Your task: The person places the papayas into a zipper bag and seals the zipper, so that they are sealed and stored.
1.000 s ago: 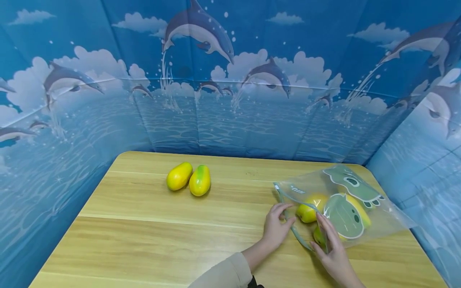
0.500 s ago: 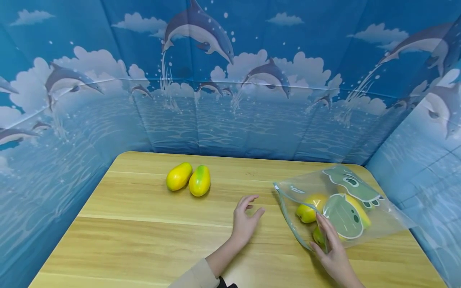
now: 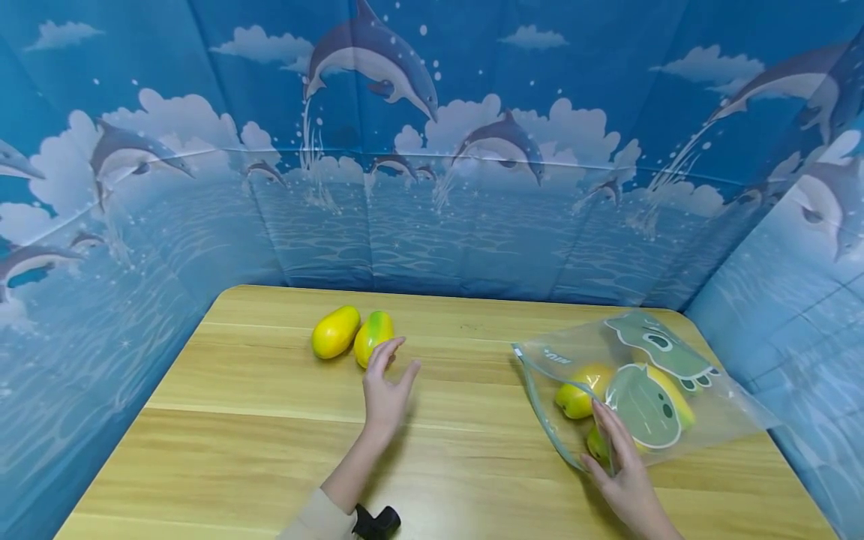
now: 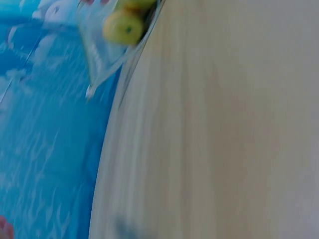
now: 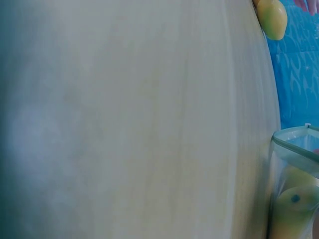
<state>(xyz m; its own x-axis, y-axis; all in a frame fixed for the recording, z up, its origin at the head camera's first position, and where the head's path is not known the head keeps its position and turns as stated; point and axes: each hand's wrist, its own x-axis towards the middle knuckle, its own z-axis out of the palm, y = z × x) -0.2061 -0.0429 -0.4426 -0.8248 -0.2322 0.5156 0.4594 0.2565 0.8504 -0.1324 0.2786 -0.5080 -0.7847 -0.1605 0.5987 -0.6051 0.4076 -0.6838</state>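
Observation:
My left hand [image 3: 387,397] reaches over the table with fingers loosely bent and nothing in it. Its fingertips overlap the near end of a yellow oval fruit with a green stripe [image 3: 373,337], mango-like in shape. Against that fruit's left side lies a plainer yellow fruit [image 3: 336,332]. At the right, my right hand [image 3: 628,480] pinches the mouth edge of a clear zip bag [image 3: 722,420] with green cartoon prints. Inside the bag lie several yellow fruits [image 3: 577,400], partly hidden by the prints. The right wrist view shows the bag's mouth [image 5: 294,144] standing open.
The wooden table [image 3: 270,442] ends at a blue dolphin-print curtain [image 3: 432,225] behind and at both sides. A black strap mount [image 3: 378,523] sits at my left wrist.
My left hand has left the bag's mouth and moved left across the table to the green-striped fruit. My right hand and the bag have stayed put.

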